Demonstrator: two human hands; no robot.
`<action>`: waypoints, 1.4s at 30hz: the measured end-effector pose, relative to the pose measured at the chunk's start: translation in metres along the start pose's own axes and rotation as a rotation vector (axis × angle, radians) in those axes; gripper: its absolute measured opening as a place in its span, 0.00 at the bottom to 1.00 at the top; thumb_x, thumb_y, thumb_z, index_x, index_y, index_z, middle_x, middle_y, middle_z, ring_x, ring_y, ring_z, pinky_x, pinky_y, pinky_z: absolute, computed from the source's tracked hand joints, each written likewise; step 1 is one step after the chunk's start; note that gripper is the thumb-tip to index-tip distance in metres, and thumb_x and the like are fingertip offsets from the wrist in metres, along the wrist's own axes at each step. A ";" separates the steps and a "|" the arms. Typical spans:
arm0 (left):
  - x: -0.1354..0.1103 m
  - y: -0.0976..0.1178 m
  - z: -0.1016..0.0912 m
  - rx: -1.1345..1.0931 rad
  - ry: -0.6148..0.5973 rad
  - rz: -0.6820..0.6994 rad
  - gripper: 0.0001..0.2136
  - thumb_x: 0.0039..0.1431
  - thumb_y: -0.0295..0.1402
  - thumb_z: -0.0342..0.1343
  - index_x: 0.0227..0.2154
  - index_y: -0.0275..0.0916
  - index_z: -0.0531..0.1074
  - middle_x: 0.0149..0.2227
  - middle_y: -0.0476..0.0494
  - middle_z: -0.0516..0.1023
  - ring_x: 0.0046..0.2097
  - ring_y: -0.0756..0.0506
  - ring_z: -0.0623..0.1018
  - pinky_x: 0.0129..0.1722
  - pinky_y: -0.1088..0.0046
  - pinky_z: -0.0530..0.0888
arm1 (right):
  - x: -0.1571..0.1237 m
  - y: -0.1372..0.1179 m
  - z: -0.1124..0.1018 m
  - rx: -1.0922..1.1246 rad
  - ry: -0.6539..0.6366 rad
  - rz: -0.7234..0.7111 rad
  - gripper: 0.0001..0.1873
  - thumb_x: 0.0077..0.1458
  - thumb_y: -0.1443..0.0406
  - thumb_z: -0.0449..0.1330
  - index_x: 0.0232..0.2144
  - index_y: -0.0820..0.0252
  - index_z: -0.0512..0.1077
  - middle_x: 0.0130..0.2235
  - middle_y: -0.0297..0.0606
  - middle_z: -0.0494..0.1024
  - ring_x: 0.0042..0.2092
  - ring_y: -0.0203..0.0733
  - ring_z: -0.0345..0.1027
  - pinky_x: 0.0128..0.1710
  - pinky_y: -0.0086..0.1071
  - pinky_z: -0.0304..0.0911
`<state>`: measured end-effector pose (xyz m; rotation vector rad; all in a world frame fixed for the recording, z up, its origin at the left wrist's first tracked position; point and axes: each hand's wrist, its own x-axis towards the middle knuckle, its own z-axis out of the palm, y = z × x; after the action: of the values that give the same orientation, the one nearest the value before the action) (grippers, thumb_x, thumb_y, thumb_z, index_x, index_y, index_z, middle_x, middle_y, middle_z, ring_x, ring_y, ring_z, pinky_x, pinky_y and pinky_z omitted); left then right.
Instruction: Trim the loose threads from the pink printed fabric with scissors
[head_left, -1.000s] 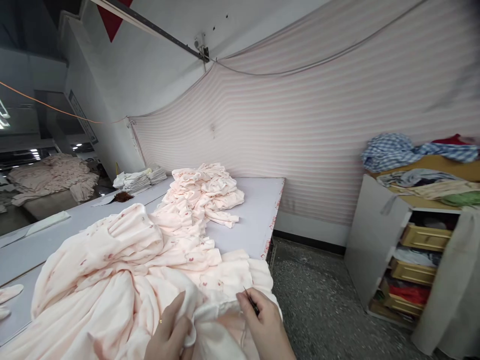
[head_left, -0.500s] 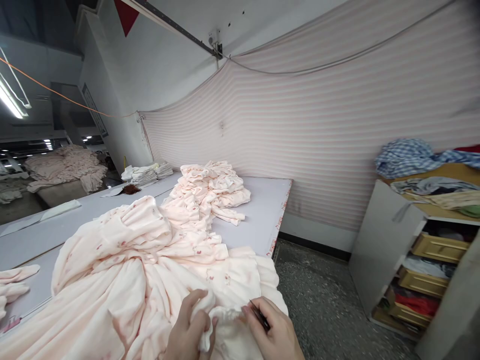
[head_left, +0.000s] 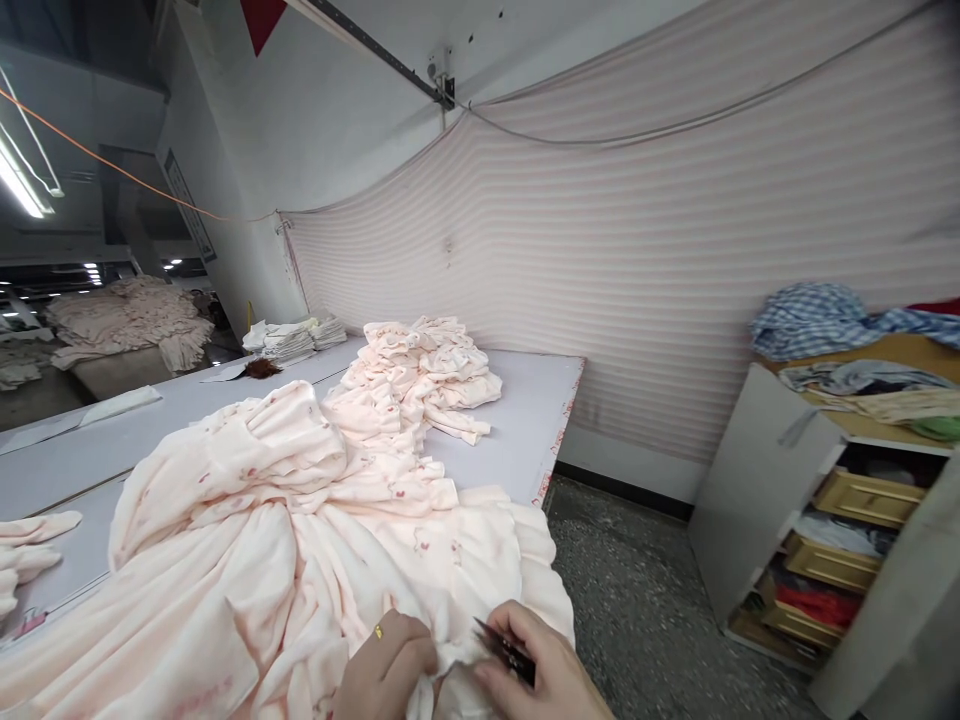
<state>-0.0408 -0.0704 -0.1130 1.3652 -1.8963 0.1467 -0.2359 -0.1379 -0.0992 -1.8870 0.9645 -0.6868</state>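
Soft pale pink garment fabric with small red prints lies heaped over the near part of the table. My left hand, a yellow ring on one finger, is closed on a fold of this garment at the bottom of the view. Just to its right, my right hand grips dark thread snips, their pointed tip directed up and left over the fabric. The right fingertips are close to the cloth between the hands; whether they touch it I cannot tell.
A pile of similar pink garments stands farther back on the table. White folded cloths lie at the far side. To the right, past the table edge, is a cabinet with drawers and cloth on top.
My left hand has turned over and lowered, its knuckles now facing up. The snips have shifted slightly left and show more of their length. The view has moved a little.
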 end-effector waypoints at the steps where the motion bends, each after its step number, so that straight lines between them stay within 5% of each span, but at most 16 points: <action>1: -0.001 -0.001 -0.001 -0.014 -0.001 0.005 0.05 0.61 0.28 0.47 0.29 0.42 0.62 0.26 0.48 0.70 0.28 0.49 0.71 0.28 0.77 0.66 | -0.001 -0.002 -0.003 0.015 -0.025 -0.012 0.04 0.49 0.68 0.60 0.30 0.57 0.69 0.30 0.32 0.74 0.33 0.39 0.69 0.33 0.26 0.62; 5: -0.001 0.002 -0.003 -0.028 -0.003 -0.002 0.06 0.62 0.32 0.45 0.29 0.43 0.63 0.27 0.47 0.71 0.29 0.47 0.72 0.29 0.75 0.67 | -0.002 -0.012 -0.012 -0.024 -0.049 -0.095 0.10 0.52 0.66 0.59 0.38 0.53 0.76 0.36 0.36 0.77 0.37 0.42 0.73 0.35 0.27 0.64; 21: 0.009 0.006 -0.007 -0.033 -0.035 0.048 0.05 0.56 0.25 0.47 0.30 0.42 0.63 0.28 0.47 0.74 0.28 0.48 0.73 0.27 0.76 0.67 | -0.002 -0.024 -0.014 -0.073 -0.138 -0.172 0.13 0.53 0.68 0.59 0.39 0.50 0.79 0.36 0.36 0.80 0.36 0.42 0.75 0.34 0.26 0.63; 31: 0.009 0.004 -0.007 -0.129 -0.006 -0.008 0.04 0.56 0.26 0.49 0.30 0.42 0.65 0.32 0.44 0.76 0.32 0.46 0.76 0.30 0.74 0.69 | -0.002 -0.022 -0.007 -0.045 -0.047 -0.049 0.10 0.52 0.64 0.59 0.37 0.49 0.76 0.36 0.35 0.79 0.36 0.43 0.74 0.35 0.28 0.63; 36: 0.016 0.005 -0.013 -0.359 -0.151 -0.412 0.03 0.57 0.33 0.53 0.30 0.42 0.70 0.29 0.49 0.77 0.32 0.46 0.76 0.34 0.74 0.71 | 0.008 -0.015 0.011 -0.008 0.058 -0.025 0.05 0.50 0.68 0.57 0.31 0.54 0.71 0.32 0.33 0.75 0.34 0.41 0.70 0.34 0.28 0.62; 42: 0.026 -0.006 -0.020 -0.842 -0.294 -0.979 0.18 0.51 0.51 0.58 0.30 0.39 0.67 0.21 0.54 0.69 0.24 0.50 0.68 0.23 0.78 0.64 | 0.023 -0.007 0.024 0.277 0.110 -0.110 0.08 0.59 0.64 0.51 0.33 0.58 0.70 0.31 0.36 0.77 0.35 0.41 0.72 0.36 0.29 0.64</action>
<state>-0.0285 -0.0819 -0.0842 1.5340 -1.0430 -1.2324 -0.2031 -0.1437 -0.1017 -1.6800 0.7912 -0.9474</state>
